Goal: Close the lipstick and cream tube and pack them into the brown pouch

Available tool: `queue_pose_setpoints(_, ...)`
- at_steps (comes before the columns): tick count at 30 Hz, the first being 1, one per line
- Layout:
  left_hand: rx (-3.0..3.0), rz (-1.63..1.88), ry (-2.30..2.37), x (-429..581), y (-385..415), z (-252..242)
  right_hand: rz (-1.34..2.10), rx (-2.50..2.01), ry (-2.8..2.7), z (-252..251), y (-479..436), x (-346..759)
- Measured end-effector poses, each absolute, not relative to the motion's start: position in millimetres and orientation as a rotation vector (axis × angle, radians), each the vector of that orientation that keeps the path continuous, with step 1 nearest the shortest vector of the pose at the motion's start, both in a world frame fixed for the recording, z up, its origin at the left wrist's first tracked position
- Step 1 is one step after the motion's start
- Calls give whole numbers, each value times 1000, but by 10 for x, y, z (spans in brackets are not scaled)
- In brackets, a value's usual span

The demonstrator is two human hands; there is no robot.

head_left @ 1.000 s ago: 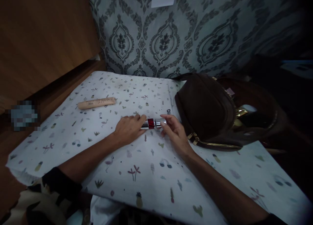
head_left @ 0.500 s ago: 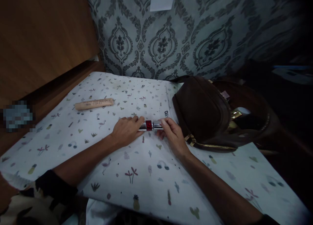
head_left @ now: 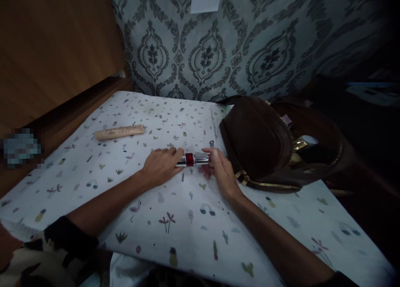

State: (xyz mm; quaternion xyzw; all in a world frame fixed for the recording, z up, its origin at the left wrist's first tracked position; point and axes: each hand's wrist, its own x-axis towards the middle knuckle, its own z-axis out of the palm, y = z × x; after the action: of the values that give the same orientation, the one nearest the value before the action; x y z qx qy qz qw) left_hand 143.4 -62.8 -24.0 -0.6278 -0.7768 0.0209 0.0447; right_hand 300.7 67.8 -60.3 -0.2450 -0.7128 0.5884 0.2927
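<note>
Left of the open dark-brown zippered bag [head_left: 254, 139]: one shiny silver, red-banded cylinder [head_left: 189, 159]; left hand [head_left: 160, 167] closed round one end, right hand [head_left: 223, 172] half-open at the other, grip unclear. Inside bag: gold-and-white item [head_left: 301, 145].

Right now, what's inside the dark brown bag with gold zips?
Inside the dark brown bag, a shiny gold-and-white item shows; shadow and the bag's sides hide whatever lies deeper.
</note>
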Motion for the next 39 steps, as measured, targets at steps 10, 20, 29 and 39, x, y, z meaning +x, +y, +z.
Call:
queue_pose_setpoints(10,-1948,18,-2287,1433,-629,-294,1421,-682,-2027,-583,686,3018)
queue_pose_setpoints(20,-1943,40,-2280,1422,-634,-286,1268,-625,-2054,-604,682,3017)
queue_pose_setpoints(29,-2012,120,-2214,1434,-632,-251,1382,-621,-2125,-487,650,3030)
queue_pose_setpoints(39,-1991,4,-2218,1360,-615,-281,1154,-579,-2200,-571,703,3009)
